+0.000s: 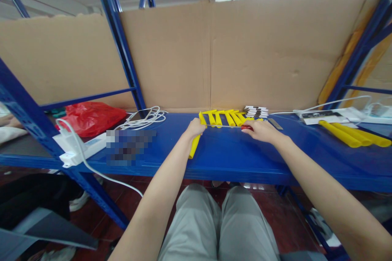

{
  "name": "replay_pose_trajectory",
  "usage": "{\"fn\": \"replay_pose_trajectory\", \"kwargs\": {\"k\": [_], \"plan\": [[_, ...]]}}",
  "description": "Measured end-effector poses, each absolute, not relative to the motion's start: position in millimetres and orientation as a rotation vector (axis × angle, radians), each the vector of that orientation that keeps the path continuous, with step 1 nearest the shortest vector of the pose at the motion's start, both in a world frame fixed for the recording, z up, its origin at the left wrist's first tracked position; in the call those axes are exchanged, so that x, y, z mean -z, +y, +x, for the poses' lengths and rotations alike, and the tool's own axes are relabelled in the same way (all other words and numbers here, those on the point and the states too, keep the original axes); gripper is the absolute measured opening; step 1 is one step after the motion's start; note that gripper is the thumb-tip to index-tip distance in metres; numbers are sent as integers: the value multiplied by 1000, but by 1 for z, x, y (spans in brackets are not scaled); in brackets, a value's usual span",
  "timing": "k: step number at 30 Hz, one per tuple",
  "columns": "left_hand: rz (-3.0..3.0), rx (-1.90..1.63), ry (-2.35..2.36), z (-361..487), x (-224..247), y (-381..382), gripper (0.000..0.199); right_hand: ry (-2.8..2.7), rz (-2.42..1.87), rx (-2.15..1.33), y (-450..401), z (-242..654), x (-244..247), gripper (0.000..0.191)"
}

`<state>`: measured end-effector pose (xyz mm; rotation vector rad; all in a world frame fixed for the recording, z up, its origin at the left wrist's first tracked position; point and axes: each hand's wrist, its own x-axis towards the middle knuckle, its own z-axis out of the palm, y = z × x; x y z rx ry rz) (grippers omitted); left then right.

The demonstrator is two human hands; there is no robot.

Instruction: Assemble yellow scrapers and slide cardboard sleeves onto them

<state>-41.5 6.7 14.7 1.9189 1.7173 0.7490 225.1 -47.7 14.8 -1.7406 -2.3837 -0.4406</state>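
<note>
My left hand (196, 127) is closed around a long yellow tube (194, 147), whose near end slants down toward the front edge of the blue shelf (165, 147). In my right hand (260, 130) is a screwdriver (246, 128) with a red handle. Its thin metal shaft runs left to the yellow tube by my left hand; whether the tip touches or enters the tube cannot be made out. Just behind both hands lies a row of several yellow pieces (230, 118), with a stack of small white-and-dark parts (256, 111) at its right end.
Three yellow tubes (343, 134) lie at the right near a white box (332, 116). On the left are a red plastic bag (92, 118), a coiled white cable (148, 116) and a power strip (87, 149). Cardboard (245, 57) closes the back. Another person's legs (36, 195) show lower left.
</note>
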Motion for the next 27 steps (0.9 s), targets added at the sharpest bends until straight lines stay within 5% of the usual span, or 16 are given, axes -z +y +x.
{"fn": "replay_pose_trajectory", "kwargs": {"k": [27], "plan": [[1917, -724, 1721, -41, -17, 4, 15, -2335, -1804, 556, -52, 220, -18, 32]]}}
